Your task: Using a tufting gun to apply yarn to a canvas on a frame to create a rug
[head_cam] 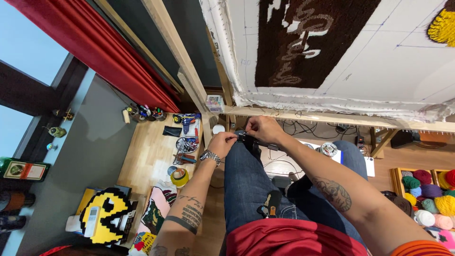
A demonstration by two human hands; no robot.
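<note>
Over left knee, small black object (247,138), pinched by left hand (221,143), right hand (263,129)

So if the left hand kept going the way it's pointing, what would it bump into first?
The left hand points toward the small black thing pinched between both hands, so it would meet that first, then the right hand just past it. Depth is hard to judge here.
</note>
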